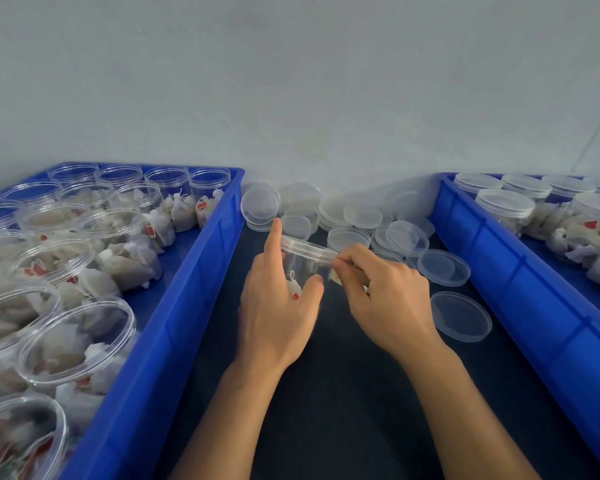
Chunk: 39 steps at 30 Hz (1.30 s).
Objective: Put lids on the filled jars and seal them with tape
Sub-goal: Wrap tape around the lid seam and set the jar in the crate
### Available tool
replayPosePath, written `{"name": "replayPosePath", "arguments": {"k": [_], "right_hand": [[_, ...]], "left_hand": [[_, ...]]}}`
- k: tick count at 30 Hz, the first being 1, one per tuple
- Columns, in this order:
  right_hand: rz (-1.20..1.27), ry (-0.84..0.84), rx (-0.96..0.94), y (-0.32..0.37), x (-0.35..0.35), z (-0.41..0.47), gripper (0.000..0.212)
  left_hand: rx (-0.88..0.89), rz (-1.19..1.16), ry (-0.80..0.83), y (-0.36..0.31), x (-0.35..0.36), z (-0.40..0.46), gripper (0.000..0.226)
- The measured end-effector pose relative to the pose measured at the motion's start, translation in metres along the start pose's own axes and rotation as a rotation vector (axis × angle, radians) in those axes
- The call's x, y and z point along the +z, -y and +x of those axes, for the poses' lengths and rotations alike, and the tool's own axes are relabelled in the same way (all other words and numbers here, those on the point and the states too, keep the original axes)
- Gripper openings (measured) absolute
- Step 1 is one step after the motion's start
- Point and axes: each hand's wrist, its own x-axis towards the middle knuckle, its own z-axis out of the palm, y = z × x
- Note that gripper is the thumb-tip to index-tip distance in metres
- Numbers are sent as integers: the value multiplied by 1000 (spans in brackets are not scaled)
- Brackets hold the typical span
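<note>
Fingers (312, 285) curled round lidded jar (305, 263)

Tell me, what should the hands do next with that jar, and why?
Probably run the tape around the lid's edge. The left hand grips the jar, which already has its lid on, and the right hand pinches something small, likely tape, right at the rim. Since the jar is capped, sealing looks like the step left before it joins the lidded jars in the right bin.
</note>
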Motion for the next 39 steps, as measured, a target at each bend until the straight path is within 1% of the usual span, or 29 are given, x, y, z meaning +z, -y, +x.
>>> {"name": "replayPosePath", "arguments": {"k": [9,13,17,19,24,28,32,36,39], "right_hand": [[-13,-31,-25,1,0,-1,26],[-22,-41,-37,0,2,0,20],[-30,-41,-40,1,2,0,24],[-33,-45,-43,3,2,0,23],[-71,-110,-50,9,4,0,18],[-83,-127,-5,11,3,1,26],[-149,-89,-16,10,0,2,28],[-198,-123,-30,12,0,3,28],[-195,-130,-45,13,0,3,34]], "left_hand": [[15,32,-53,-2,2,-1,96],[10,44,-79,-3,3,-1,92],[4,49,-109,-4,5,-2,84],[-9,38,-120,-5,5,-2,84],[-43,-16,-137,-4,4,-1,78],[-57,-51,-150,-2,4,0,70],[-66,-113,-122,-2,3,1,67],[-76,-181,-91,-4,1,1,65],[-81,-236,-82,-5,-1,2,59]]}}
